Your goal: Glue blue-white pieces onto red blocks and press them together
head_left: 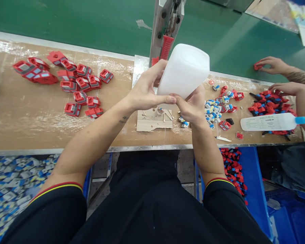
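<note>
A white translucent plastic bottle [186, 69] is held up over the bench, its base toward the upper right. My left hand [147, 88] grips its left side. My right hand [193, 105] wraps its lower right part, and the two thumbs meet in front. The bottle's mouth is hidden by the hands. Below lies a torn cardboard piece [149, 123] with cotton swabs [164, 117] and a small round dish [160, 110]. A clamp's red handle [166, 47] stands behind the bottle.
Red toy parts [83, 83] lie at the left, small white-blue pieces [212, 110] at the right. A blue-tipped bottle [269, 122] lies by red-black parts [269, 105]. Another person's hand [274, 65] holds a red piece. Bins of parts [259, 189] stand below the bench edge [152, 147].
</note>
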`<state>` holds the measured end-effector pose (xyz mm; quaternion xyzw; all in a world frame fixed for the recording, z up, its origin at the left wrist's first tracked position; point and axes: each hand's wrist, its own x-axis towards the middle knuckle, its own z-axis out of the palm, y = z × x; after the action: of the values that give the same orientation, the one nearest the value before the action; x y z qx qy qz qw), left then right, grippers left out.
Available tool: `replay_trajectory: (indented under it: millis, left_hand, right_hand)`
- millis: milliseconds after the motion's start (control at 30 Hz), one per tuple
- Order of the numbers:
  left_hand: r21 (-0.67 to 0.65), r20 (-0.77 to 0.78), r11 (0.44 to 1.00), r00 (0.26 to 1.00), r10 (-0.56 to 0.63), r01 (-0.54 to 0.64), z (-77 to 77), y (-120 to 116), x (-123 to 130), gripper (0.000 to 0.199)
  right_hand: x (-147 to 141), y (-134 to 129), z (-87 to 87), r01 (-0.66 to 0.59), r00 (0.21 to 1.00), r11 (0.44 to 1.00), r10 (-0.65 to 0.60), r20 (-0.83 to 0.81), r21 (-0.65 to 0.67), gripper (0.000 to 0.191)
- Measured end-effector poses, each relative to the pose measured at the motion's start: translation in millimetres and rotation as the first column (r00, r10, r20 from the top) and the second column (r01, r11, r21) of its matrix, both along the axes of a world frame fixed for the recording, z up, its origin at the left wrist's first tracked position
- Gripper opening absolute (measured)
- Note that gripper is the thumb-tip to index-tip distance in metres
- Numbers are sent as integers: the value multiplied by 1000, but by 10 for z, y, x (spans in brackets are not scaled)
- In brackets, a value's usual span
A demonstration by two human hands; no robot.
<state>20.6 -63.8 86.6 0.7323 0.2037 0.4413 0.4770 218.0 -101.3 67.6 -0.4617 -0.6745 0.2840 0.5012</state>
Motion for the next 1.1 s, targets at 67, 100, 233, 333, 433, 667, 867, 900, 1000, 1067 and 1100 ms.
replay_trajectory:
  millis: [67, 100, 233, 333, 433, 667, 867, 900, 1000, 1067, 1100]
  left_hand:
    - [-8, 2, 1000, 1000, 3, -3, 25, -10, 5, 86]
    - [-11, 1, 1000, 1000, 4, -4, 34, -14, 7, 86]
    - [-1, -6, 1000, 1000, 6, -6, 30, -13, 7, 84]
    - [20, -9, 1000, 1000, 2, -2, -3, 3, -1, 86]
    - [24, -9, 1000, 1000, -2, 2, -24, 16, -6, 88]
    - [24, 7, 999, 999, 38, -38, -14, 15, 19, 94]
    - [41, -17, 998, 999, 47, -47, -48, 23, 19, 94]
    - [44, -22, 998, 999, 36, -35, -58, 30, 18, 96]
    - [39, -42, 999, 999, 5, -4, -88, 50, 23, 105]
    - [24, -49, 1000, 999, -5, 6, -102, 57, 32, 110]
    - [19, -49, 1000, 999, -8, 9, -107, 59, 38, 111]
  right_hand:
    - [-3, -8, 15, -2, 1000, 1000, 2, -2, 1, 80]
    - [-3, -11, 20, -8, 1000, 1000, 8, -1, 3, 80]
    - [9, -16, 24, -28, 999, 1000, 28, 17, 4, 80]
    - [24, -13, 16, -32, 999, 999, 31, 37, 17, 82]
    - [34, -8, 7, -37, 997, 999, 35, 63, 22, 82]
    - [22, -24, 23, -38, 999, 999, 38, -6, 9, 80]
    - [35, -39, 46, -62, 997, 998, 61, -46, -24, 82]
    - [40, -40, 40, -66, 997, 997, 64, -51, -32, 83]
    - [48, -42, 8, -71, 994, 996, 67, -85, -49, 85]
    - [44, -48, -5, -62, 991, 996, 54, -121, -62, 87]
    - [39, -53, -4, -54, 989, 996, 44, -139, -70, 88]
